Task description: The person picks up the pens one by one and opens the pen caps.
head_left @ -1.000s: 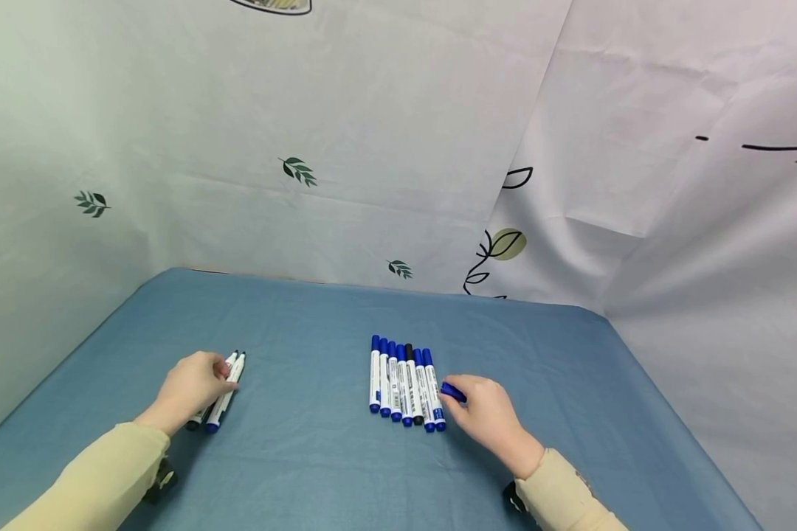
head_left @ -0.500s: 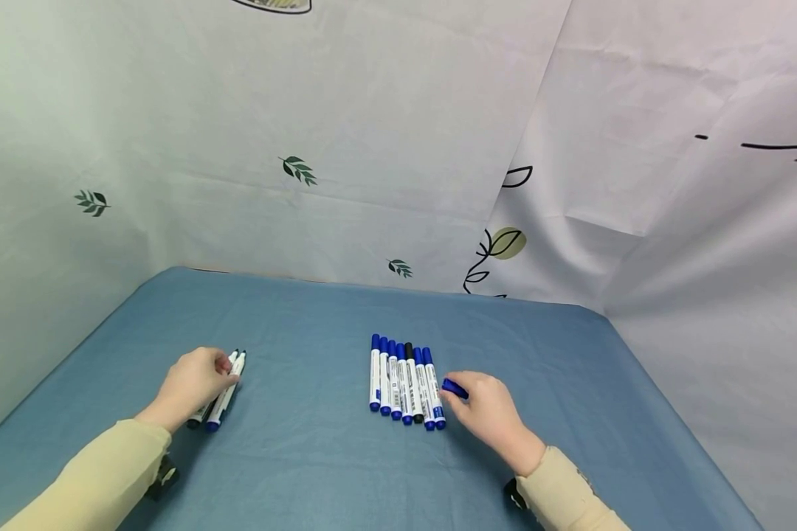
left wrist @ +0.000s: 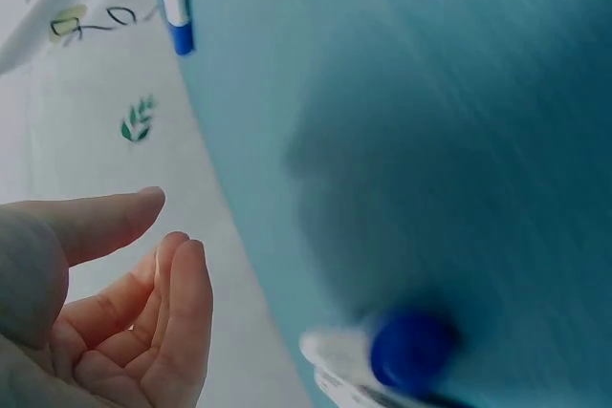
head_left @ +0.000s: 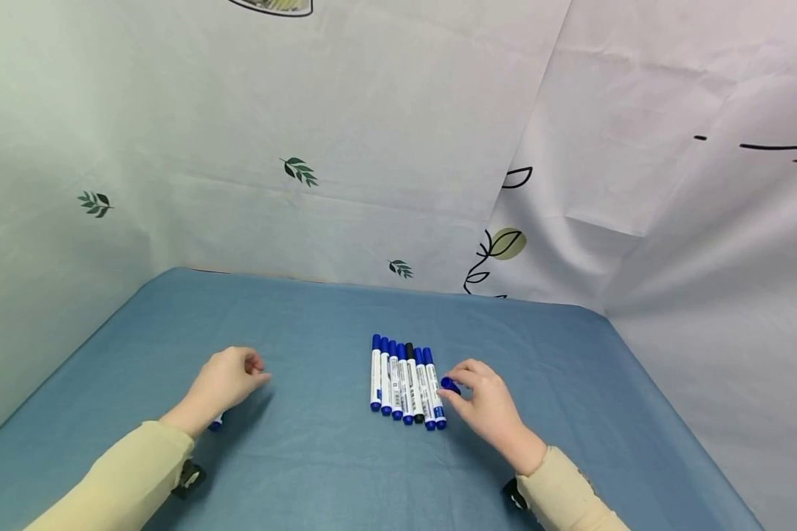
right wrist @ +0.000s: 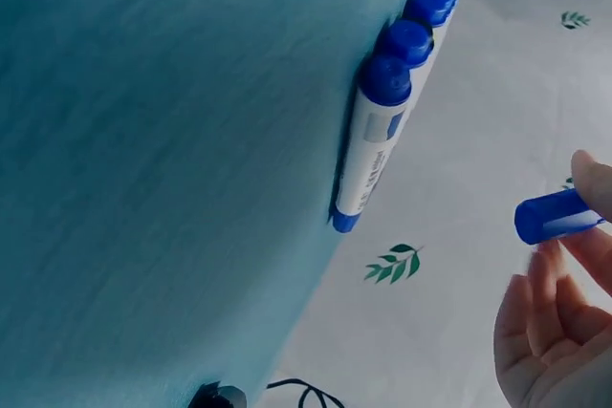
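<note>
A short blue marker cap (head_left: 449, 384) is pinched between thumb and fingers of my right hand (head_left: 488, 405), just right of a row of markers. The right wrist view shows the cap (right wrist: 553, 218) held above the table. My left hand (head_left: 229, 380) holds nothing; its thumb and loosely bent fingers stand apart in the left wrist view. Behind that hand, the blue end of a white marker (head_left: 216, 423) peeks out, its remainder hidden. Close to the left wrist camera, a blurred blue marker end (left wrist: 413, 351) shows beside white barrels.
Several capped white markers (head_left: 404, 383) lie side by side mid-table, mostly blue-capped, one black. Blue cloth (head_left: 305, 457) covers the table. Pale patterned fabric (head_left: 345, 110) hangs behind and at the sides. A dark wrist camera (head_left: 189, 478) sits under the left sleeve.
My left hand has moved right, off the two uncapped markers, and now covers most of them from view. My right hand stays in place, its fingers spread slightly and the cap turned a little.
</note>
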The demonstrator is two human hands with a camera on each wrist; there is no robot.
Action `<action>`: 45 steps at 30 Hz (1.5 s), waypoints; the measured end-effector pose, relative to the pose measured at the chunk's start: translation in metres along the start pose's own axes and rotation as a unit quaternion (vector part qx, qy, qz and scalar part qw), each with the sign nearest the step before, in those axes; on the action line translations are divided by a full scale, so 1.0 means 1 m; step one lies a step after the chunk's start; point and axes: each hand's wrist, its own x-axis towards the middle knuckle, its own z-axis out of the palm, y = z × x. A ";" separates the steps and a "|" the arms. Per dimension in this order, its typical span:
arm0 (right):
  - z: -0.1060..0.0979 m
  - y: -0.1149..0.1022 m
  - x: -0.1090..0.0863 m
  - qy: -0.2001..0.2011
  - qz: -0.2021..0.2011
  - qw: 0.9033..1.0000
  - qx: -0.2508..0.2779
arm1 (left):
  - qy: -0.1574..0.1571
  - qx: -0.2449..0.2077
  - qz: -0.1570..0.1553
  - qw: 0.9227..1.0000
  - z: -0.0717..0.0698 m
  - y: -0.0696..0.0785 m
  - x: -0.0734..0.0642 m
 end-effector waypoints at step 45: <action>-0.026 0.025 0.010 -0.103 0.245 0.938 0.223 | -0.066 -0.124 -0.032 0.990 0.081 0.081 0.039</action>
